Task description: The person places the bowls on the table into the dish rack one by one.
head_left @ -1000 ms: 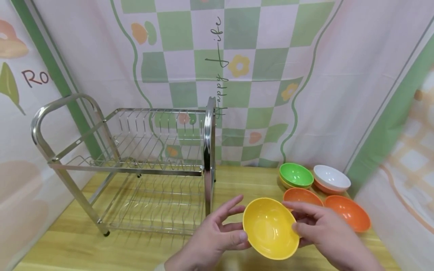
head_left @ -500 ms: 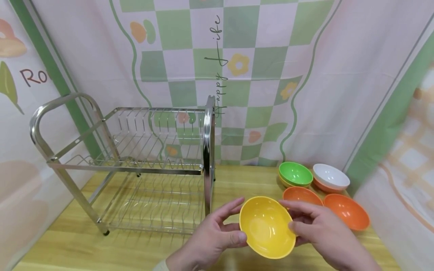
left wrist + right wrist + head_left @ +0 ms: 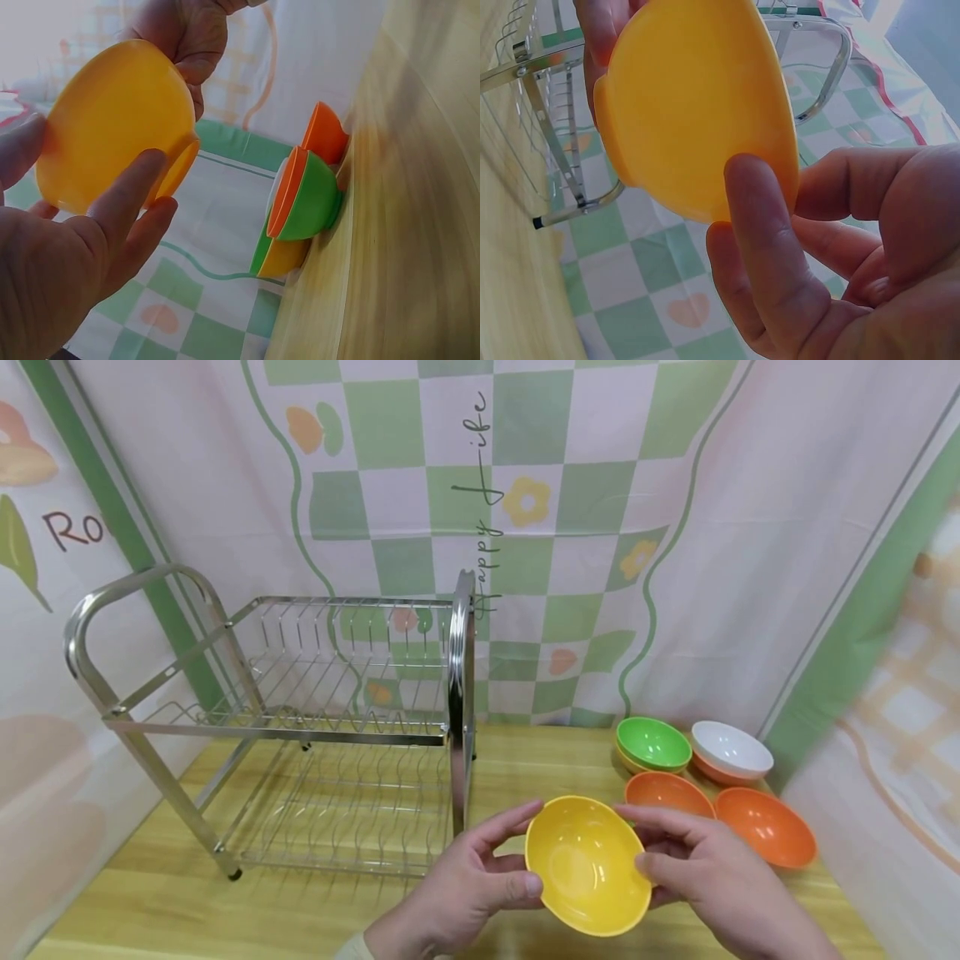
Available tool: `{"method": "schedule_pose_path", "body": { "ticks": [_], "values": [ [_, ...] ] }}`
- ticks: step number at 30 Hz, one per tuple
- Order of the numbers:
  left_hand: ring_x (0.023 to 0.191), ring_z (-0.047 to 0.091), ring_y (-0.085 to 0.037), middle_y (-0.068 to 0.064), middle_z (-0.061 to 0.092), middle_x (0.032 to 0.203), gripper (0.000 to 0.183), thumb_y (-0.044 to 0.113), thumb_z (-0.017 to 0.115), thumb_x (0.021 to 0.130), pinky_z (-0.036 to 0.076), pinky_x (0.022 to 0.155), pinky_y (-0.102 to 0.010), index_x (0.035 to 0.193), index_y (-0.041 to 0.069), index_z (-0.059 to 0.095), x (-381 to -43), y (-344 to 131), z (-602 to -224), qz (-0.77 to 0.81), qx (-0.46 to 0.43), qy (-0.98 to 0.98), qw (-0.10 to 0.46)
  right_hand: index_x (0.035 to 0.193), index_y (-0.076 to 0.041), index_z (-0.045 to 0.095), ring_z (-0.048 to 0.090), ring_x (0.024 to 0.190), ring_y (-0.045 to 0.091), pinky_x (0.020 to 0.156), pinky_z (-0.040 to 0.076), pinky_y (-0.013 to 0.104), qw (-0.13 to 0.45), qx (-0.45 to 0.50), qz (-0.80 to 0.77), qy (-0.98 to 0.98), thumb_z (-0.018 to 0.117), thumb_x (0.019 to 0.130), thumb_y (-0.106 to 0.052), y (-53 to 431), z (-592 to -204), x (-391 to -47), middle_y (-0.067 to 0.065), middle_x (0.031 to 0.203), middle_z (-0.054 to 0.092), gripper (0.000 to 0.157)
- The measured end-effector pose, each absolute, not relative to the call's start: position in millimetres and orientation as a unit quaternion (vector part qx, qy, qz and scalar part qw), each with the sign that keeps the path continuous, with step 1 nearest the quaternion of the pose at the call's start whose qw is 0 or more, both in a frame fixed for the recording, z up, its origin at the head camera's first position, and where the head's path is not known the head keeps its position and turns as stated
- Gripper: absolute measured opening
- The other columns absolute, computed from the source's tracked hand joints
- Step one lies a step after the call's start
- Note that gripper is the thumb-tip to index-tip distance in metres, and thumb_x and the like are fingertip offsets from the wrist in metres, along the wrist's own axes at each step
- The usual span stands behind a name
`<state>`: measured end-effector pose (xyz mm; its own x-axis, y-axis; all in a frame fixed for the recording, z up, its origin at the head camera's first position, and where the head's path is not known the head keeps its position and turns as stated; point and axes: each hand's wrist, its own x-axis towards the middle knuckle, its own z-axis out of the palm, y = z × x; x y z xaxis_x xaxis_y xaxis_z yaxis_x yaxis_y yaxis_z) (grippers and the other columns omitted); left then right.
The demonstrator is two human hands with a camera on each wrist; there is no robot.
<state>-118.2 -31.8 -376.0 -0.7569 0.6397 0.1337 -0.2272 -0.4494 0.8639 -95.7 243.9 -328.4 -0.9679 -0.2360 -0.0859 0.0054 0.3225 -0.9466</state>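
A yellow bowl is held above the table, tilted so its inside faces the head camera. My left hand grips its left side, thumb at the rim and fingers spread on the outer wall. On the opposite side my right hand pinches the rim, with the thumb inside and fingers behind. In the left wrist view the yellow bowl shows its outer wall and foot ring. The right wrist view shows the fingers lying against its outside.
A two-tier metal dish rack stands at left on the wooden table. At right are a green bowl on a yellow one, a white bowl on an orange one, and two orange-lined bowls, one nearest the right curtain.
Both hands have moved slightly left with the yellow bowl, keeping their hold. The rack and the other bowls stay in place.
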Motion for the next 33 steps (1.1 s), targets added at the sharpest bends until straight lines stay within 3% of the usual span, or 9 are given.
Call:
{"method": "schedule_pose_path", "body": {
  "ticks": [14, 22, 28, 33],
  "values": [
    [0.110, 0.063, -0.034, -0.017, 0.042, 0.143, 0.067, -0.008, 0.068, 0.091, 0.054, 0.088, -0.047, 0.150, 0.004, 0.042, -119, -36, -373, 0.818, 0.211, 0.461, 0.272, 0.144, 0.008, 0.044, 0.063, 0.091, 0.029, 0.070, 0.059, 0.043, 0.121, -0.081, -0.592, 0.793, 0.063, 0.095, -0.002, 242, -332, -97, 0.022, 0.132, 0.055, 0.054],
    [0.107, 0.065, -0.031, -0.018, 0.044, 0.140, 0.066, -0.003, 0.069, 0.090, 0.054, 0.088, -0.046, 0.150, 0.003, 0.042, -119, -46, -374, 0.806, 0.222, 0.476, 0.273, 0.147, 0.004, 0.042, 0.061, 0.103, 0.034, 0.073, 0.059, 0.048, 0.154, -0.080, -0.613, 0.771, 0.061, 0.100, -0.012, 241, -332, -100, 0.024, 0.139, 0.049, 0.053],
    [0.109, 0.064, -0.031, -0.017, 0.049, 0.138, 0.067, 0.010, 0.077, 0.088, 0.055, 0.087, -0.041, 0.148, 0.007, 0.047, -118, -70, -372, 0.770, 0.225, 0.516, 0.301, 0.147, 0.004, 0.043, 0.058, 0.109, 0.031, 0.077, 0.059, 0.043, 0.125, -0.072, -0.606, 0.782, 0.054, 0.105, -0.021, 245, -333, -103, 0.024, 0.137, 0.050, 0.050],
    [0.112, 0.062, -0.031, -0.016, 0.048, 0.143, 0.064, 0.011, 0.074, 0.091, 0.053, 0.092, -0.042, 0.148, 0.007, 0.047, -116, -97, -368, 0.747, 0.247, 0.523, 0.327, 0.145, 0.006, 0.044, 0.059, 0.111, 0.030, 0.081, 0.058, 0.043, 0.120, -0.079, -0.616, 0.774, 0.050, 0.107, -0.021, 247, -334, -106, 0.023, 0.133, 0.053, 0.047]
  ]
}}
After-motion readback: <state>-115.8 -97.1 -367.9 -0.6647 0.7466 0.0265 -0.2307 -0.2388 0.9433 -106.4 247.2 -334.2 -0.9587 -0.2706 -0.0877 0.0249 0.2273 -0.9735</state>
